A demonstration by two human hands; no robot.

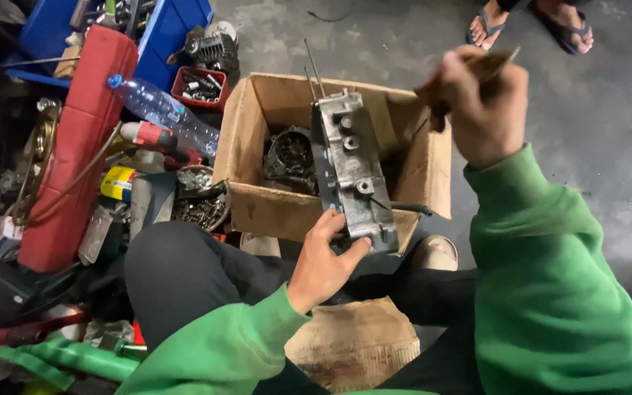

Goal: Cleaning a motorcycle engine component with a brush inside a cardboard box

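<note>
Engine casing (350, 172), grey cast metal, grimy, with round bosses and bolt holes, stands on end across the front wall of the cardboard box (272, 208), thin studs sticking up from its top. I see my left hand (325, 265) gripping its lower end, fingers (328, 220) curled on one side, thumb on the other. My right hand (477, 102) is raised over the box, fingers pressed together around a brownish tool; motion blur, can't tell what it is. Box holds another dark, oily engine part (290, 157), mostly hidden by the casing. Small red tray (200, 88) holds bolts. Plastic bottle (164, 111) lies on the clutter left. Sandalled feet (532, 28) cut off at top edge.
</note>
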